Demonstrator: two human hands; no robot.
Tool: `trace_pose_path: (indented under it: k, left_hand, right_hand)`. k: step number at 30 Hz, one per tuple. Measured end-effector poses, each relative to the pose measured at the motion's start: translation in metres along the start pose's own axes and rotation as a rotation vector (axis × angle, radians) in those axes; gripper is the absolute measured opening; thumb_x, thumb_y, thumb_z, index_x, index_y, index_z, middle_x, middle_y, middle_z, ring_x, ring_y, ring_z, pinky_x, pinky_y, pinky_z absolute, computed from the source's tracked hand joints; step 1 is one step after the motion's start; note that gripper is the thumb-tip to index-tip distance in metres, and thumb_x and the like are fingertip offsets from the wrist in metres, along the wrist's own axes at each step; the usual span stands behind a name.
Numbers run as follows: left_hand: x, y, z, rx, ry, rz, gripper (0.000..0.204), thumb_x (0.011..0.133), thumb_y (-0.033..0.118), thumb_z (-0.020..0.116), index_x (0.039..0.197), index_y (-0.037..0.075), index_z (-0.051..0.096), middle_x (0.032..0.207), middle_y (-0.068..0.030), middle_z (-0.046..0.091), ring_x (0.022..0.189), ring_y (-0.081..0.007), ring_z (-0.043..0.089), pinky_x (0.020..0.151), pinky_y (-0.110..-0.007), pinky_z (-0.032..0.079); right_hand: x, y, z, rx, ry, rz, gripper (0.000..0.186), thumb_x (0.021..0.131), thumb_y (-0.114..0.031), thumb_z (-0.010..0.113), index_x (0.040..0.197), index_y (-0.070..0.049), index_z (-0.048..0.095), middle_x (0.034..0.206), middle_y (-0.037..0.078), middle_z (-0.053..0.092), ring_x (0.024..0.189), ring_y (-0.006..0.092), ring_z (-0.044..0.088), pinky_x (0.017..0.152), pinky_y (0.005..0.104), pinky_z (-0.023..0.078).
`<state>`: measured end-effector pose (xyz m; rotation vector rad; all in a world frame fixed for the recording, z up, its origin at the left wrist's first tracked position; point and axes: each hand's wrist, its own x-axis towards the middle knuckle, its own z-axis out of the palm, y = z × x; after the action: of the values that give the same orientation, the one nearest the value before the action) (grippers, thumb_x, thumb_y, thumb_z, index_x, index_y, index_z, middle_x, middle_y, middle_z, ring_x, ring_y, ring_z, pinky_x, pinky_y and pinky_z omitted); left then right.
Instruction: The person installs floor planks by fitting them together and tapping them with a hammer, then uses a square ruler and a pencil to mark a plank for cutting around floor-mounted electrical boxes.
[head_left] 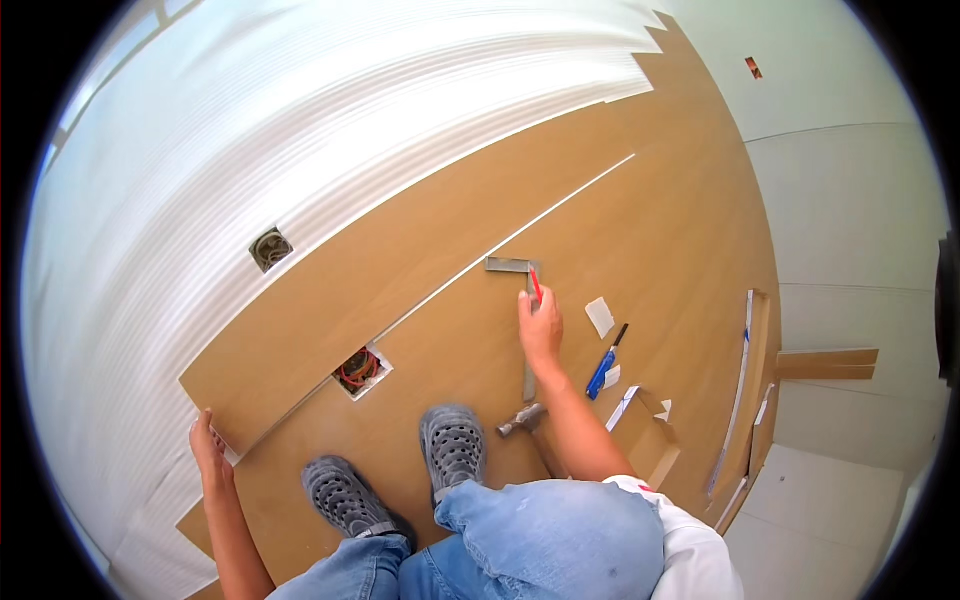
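Observation:
A long wood-look floor plank (300,320) lies along the edge of the laid flooring (640,240), with a narrow white gap between them. At its left end, my left hand (208,455) curls its fingers around the plank's corner. My right hand (541,330) is closed on a red pencil (536,287), its tip up beside the corner of a metal try square (508,265). Part of the square's blade passes under that hand; whether the hand also grips it I cannot tell. Next to the plank's edge, a square cutout (362,371) shows red wires.
A hammer (521,420) lies near my right shoe, partly hidden by my arm. Farther right are a blue utility knife (603,372), a white scrap (600,317) and plank offcuts (760,380). White underlay (300,130) spreads beyond the planks, with another wired opening (270,249).

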<state>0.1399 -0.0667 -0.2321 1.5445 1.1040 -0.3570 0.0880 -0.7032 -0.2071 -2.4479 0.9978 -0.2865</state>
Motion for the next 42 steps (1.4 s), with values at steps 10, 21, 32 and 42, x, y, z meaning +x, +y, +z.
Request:
trace_pose_path:
  k: [10, 21, 32, 42]
  left_hand:
    - [-0.07, 0.063, -0.027, -0.204, -0.175, 0.238, 0.021, 0.108, 0.032, 0.063, 0.104, 0.012, 0.062, 0.093, 0.0031, 0.061, 0.087, -0.0082, 0.06, 0.077, -0.025, 0.049]
    - [-0.141, 0.099, -0.022, -0.259, 0.016, 0.508, 0.025, 0.114, 0.029, 0.054, 0.11, 0.006, 0.063, 0.101, 0.0004, 0.067, 0.093, -0.0093, 0.059, 0.085, -0.026, 0.049]
    - [-0.13, 0.109, -0.016, -0.394, -0.032, 0.512, 0.024, 0.113, 0.027, 0.055, 0.111, 0.004, 0.061, 0.102, -0.002, 0.068, 0.094, -0.0104, 0.062, 0.086, -0.028, 0.052]
    - [-0.086, 0.131, -0.018, -0.286, 0.009, 0.535, 0.026, 0.113, 0.029, 0.055, 0.113, 0.005, 0.064, 0.107, -0.0029, 0.071, 0.097, -0.0099, 0.064, 0.087, -0.027, 0.052]
  right_hand:
    - [0.113, -0.041, 0.029, 0.95, -0.305, 0.492, 0.024, 0.104, -0.024, 0.063, 0.106, 0.0, 0.062, 0.096, 0.012, 0.075, 0.075, 0.0172, 0.074, 0.043, 0.0232, 0.038]
    - [0.123, -0.033, 0.007, 1.09, -0.168, 0.438, 0.012, 0.104, -0.014, 0.066, 0.105, -0.003, 0.062, 0.094, 0.008, 0.074, 0.077, 0.0147, 0.073, 0.042, 0.0201, 0.032]
    - [0.132, -0.048, 0.013, 1.248, -0.18, 0.336, 0.012, 0.103, -0.014, 0.068, 0.103, -0.004, 0.062, 0.094, 0.007, 0.073, 0.077, 0.0138, 0.072, 0.045, 0.0205, 0.035]
    - [0.137, -0.07, 0.025, 1.22, -0.186, 0.349, 0.013, 0.101, -0.011, 0.069, 0.099, -0.005, 0.058, 0.09, 0.008, 0.07, 0.076, 0.0158, 0.072, 0.045, 0.0214, 0.035]
